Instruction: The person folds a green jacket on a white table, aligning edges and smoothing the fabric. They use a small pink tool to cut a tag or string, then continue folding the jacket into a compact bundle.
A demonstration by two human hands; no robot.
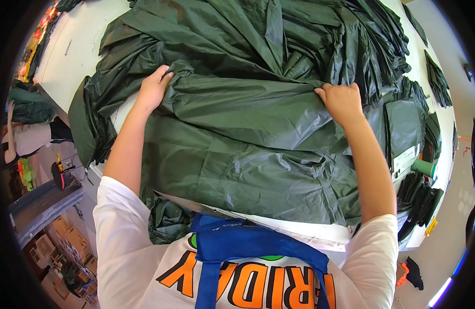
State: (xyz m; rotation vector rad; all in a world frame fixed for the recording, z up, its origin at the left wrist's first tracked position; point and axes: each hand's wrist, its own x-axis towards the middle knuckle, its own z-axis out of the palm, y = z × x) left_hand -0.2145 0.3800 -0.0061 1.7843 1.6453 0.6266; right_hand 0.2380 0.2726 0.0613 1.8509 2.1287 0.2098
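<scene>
Across the white table in front of me lies a dark green, slightly shiny coated-fabric garment, spread with folds and creases. My left hand pinches its bunched upper edge on the left. On the right, my right hand is closed over the same edge, its fingers curled into the fabric. Between my hands the edge runs fairly taut. The lower part of the garment reaches the table's near edge, close to my body. Its exact kind is hard to make out in the folds.
Beyond my hands a big heap of dark green fabric covers the far table. Folded green pieces and a green cylinder sit at the right. Another person stands at the far left. Cardboard boxes are at lower left.
</scene>
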